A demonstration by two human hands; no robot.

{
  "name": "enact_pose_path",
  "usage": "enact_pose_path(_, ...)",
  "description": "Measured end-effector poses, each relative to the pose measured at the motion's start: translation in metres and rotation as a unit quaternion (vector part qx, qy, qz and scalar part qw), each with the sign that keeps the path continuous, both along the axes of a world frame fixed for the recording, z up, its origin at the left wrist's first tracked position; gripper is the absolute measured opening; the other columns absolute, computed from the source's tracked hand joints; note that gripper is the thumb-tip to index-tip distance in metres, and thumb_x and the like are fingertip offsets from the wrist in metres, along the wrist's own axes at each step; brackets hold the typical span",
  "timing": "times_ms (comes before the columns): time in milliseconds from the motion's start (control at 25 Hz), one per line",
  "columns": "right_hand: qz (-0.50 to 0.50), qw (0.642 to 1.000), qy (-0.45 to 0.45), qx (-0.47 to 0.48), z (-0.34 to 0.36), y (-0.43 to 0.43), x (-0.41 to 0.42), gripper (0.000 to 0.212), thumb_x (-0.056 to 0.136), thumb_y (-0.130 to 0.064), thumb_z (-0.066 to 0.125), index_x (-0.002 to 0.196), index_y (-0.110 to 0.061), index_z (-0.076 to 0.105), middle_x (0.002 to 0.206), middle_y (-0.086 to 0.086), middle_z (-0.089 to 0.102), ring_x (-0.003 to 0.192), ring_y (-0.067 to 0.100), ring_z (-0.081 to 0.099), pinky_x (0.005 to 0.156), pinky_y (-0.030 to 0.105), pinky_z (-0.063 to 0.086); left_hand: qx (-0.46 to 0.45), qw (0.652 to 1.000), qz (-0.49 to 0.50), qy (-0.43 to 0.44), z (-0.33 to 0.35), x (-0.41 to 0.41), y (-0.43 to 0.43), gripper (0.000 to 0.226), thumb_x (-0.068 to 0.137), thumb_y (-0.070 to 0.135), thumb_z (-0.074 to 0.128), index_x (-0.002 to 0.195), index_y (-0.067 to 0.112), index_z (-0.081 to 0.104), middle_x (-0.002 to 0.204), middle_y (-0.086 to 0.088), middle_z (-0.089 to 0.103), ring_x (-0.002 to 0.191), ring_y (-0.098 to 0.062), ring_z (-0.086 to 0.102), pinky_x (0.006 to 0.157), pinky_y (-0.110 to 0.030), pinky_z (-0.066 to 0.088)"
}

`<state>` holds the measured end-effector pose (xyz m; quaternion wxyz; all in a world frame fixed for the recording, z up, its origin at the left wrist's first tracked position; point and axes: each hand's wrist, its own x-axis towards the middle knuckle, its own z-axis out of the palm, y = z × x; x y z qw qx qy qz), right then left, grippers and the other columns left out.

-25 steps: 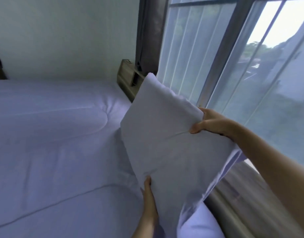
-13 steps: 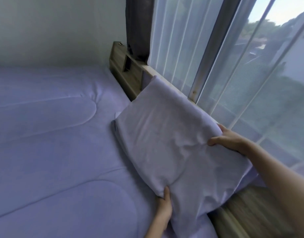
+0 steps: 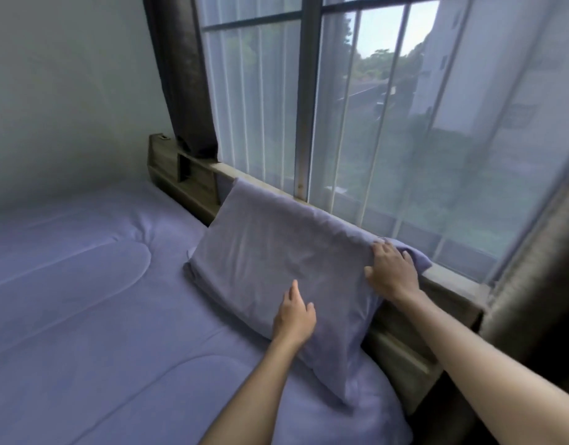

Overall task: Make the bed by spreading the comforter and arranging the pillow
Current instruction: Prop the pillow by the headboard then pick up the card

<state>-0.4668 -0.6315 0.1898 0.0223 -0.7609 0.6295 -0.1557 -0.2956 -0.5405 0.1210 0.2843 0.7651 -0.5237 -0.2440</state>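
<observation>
A pale lilac pillow [image 3: 270, 252] leans tilted against the wooden headboard [image 3: 193, 184] under the window, its lower edge on the bed. The lilac comforter [image 3: 84, 300] lies spread flat over the mattress. My left hand [image 3: 294, 316] rests flat on the pillow's lower front face, fingers straight. My right hand [image 3: 392, 271] lies on the pillow's upper right corner, fingers spread over the fabric at the headboard's top edge.
A large window [image 3: 389, 123] with a sheer curtain runs behind the headboard. Dark curtains hang at the left [image 3: 183, 75] and the right [image 3: 533, 300] of it. A plain wall [image 3: 68, 91] bounds the bed's far side.
The pillow has gone from held up in the air to leaning against the headboard. Both hands have let go of their grip and now lie flat on it.
</observation>
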Motion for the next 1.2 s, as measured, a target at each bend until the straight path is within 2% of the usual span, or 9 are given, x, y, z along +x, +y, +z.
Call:
enact_pose_path(200, -0.068, 0.996, -0.053, -0.003, -0.023, 0.114, -0.04, 0.063, 0.083, -0.021, 0.053, 0.144, -0.016, 0.036, 0.157, 0.001, 0.027, 0.147, 0.018, 0.016, 0.116, 0.046, 0.016, -0.095, 0.976, -0.131, -0.149, 0.016, -0.023, 0.064, 0.061, 0.093, 0.032, 0.033, 0.149, 0.011, 0.024, 0.154, -0.007, 0.032, 0.14, -0.024, 0.034, 0.113, -0.039, 0.027)
enact_pose_path(280, -0.113, 0.991, -0.062, -0.023, -0.034, 0.165, -0.058, 0.066, 0.083, -0.021, 0.055, 0.145, -0.014, 0.035, 0.157, 0.001, 0.026, 0.147, 0.019, 0.016, 0.116, 0.047, 0.015, -0.139, 0.951, -0.185, -0.205, 0.012, -0.039, 0.091, 0.065, 0.085, 0.036, 0.027, 0.143, 0.008, 0.039, 0.147, -0.009, 0.045, 0.137, -0.025, 0.042, 0.11, -0.046, 0.034)
enact_pose_path(360, -0.154, 0.986, -0.06, -0.038, -0.045, 0.213, -0.08, 0.07, 0.081, -0.02, 0.056, 0.146, -0.013, 0.032, 0.157, 0.001, 0.025, 0.147, 0.019, 0.017, 0.115, 0.048, 0.015, -0.19, 0.926, -0.231, -0.232, 0.007, -0.062, 0.111, 0.062, 0.079, 0.034, 0.032, 0.13, 0.007, 0.055, 0.133, -0.008, 0.059, 0.124, -0.026, 0.057, 0.096, -0.05, 0.047)
enact_pose_path(440, -0.195, 0.979, -0.058, -0.026, -0.057, 0.26, -0.105, 0.071, 0.082, -0.021, 0.054, 0.148, -0.013, 0.029, 0.158, 0.001, 0.023, 0.147, 0.019, 0.016, 0.116, 0.048, 0.016, -0.222, 0.9, -0.283, -0.247, 0.008, -0.093, 0.133, 0.058, 0.079, 0.032, 0.036, 0.127, 0.007, 0.058, 0.13, -0.007, 0.062, 0.121, -0.025, 0.059, 0.094, -0.049, 0.049)
enact_pose_path(560, -0.268, 0.961, -0.063, -0.003, -0.07, 0.323, -0.151, 0.07, 0.083, -0.025, 0.047, 0.149, -0.013, 0.026, 0.159, 0.001, 0.021, 0.148, 0.019, 0.014, 0.116, 0.048, 0.018, -0.242, 0.864, -0.37, -0.24, 0.011, -0.153, 0.165, 0.055, 0.083, 0.03, 0.037, 0.129, 0.007, 0.056, 0.134, -0.007, 0.059, 0.125, -0.024, 0.055, 0.1, -0.048, 0.045)
enact_pose_path(680, -0.342, 0.938, -0.063, 0.007, -0.08, 0.379, -0.2, 0.068, 0.088, -0.025, 0.048, 0.15, -0.014, 0.022, 0.16, 0.001, 0.017, 0.148, 0.019, 0.011, 0.117, 0.046, 0.015, -0.238, 0.832, -0.454, -0.21, 0.003, -0.215, 0.202, 0.056, 0.09, 0.028, 0.039, 0.143, 0.009, 0.04, 0.149, -0.006, 0.042, 0.141, -0.022, 0.035, 0.114, -0.045, 0.026)
enact_pose_path(880, -0.434, 0.898, -0.064, 0.039, -0.108, 0.468, -0.278, 0.065, 0.092, -0.024, 0.046, 0.15, -0.014, 0.018, 0.161, 0.001, 0.013, 0.148, 0.02, 0.006, 0.118, 0.046, 0.012, -0.218, 0.782, -0.55, -0.194, -0.029, -0.31, 0.265, 0.056, 0.097, 0.026, 0.036, 0.15, 0.012, 0.023, 0.158, -0.004, 0.025, 0.148, -0.019, 0.016, 0.12, -0.039, 0.01)
enact_pose_path(1000, -0.464, 0.879, -0.067, 0.082, -0.134, 0.509, -0.323, 0.064, 0.095, -0.025, 0.043, 0.151, -0.015, 0.014, 0.161, 0.0, 0.009, 0.149, 0.019, 0.003, 0.119, 0.045, 0.01, -0.163, 0.772, -0.581, -0.2, -0.055, -0.361, 0.297, 0.057, 0.1, 0.031, 0.028, 0.152, 0.013, 0.011, 0.16, -0.001, 0.014, 0.149, -0.016, 0.008, 0.122, -0.038, 0.004)
enact_pose_path(1200, -0.475, 0.85, -0.137, 0.181, -0.189, 0.554, -0.39, 0.063, 0.096, -0.031, 0.041, 0.151, -0.014, 0.014, 0.16, 0.003, 0.013, 0.148, 0.02, 0.011, 0.117, 0.043, 0.019, -0.027, 0.753, -0.612, -0.241, -0.115, -0.436, 0.343, 0.059, 0.101, 0.034, 0.03, 0.152, 0.013, 0.008, 0.161, -0.003, 0.013, 0.149, -0.019, 0.009, 0.121, -0.04, 0.007)
